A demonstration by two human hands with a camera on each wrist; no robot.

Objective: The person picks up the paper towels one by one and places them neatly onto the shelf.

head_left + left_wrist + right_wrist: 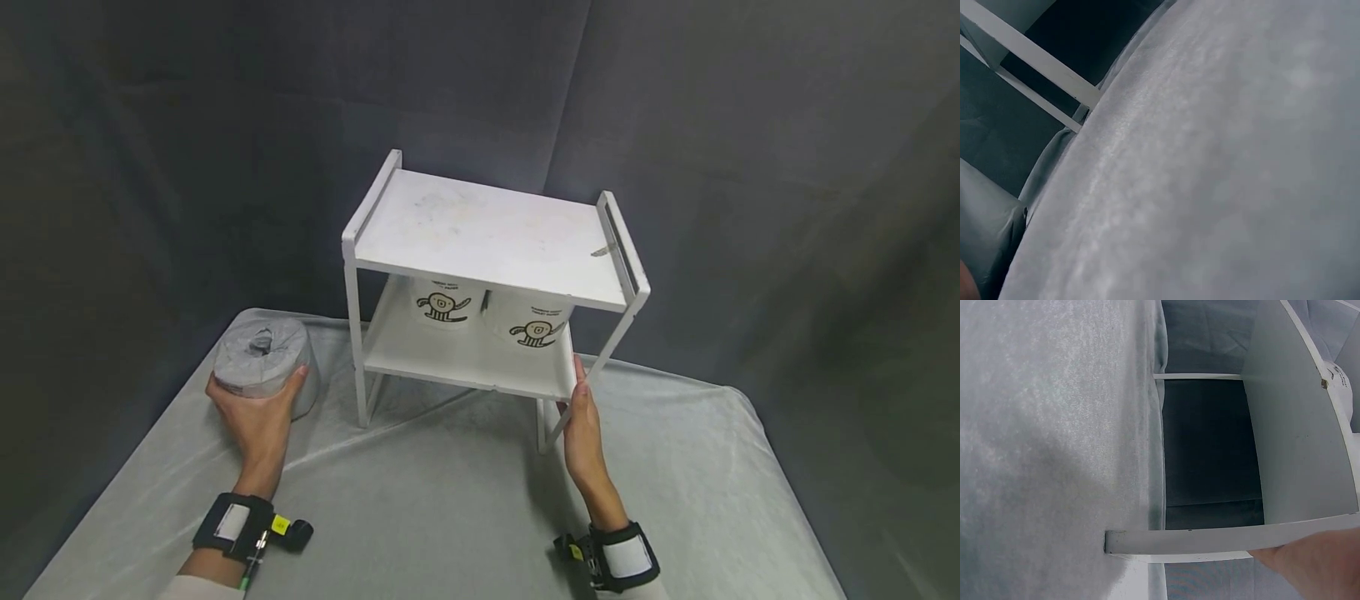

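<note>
A wrapped toilet paper roll (262, 354) stands on the left of the table, and my left hand (255, 412) grips its near side with thumb and fingers spread around it. In the left wrist view, part of the roll (985, 219) shows at the lower left. A white two-tier shelf rack (487, 229) stands in the middle. My right hand (585, 425) holds the rack's right end by its front leg, near the lower tier; some fingers are hidden behind the frame. Two wrapped rolls with a printed cartoon, one at left (442, 307) and one at right (534, 323), sit on the lower tier.
A pale grey cloth (450, 517) covers the table, with a dark curtain (480, 92) hanging behind it. The rack's upper tier has raised rails at both ends and a dark mark near the right one.
</note>
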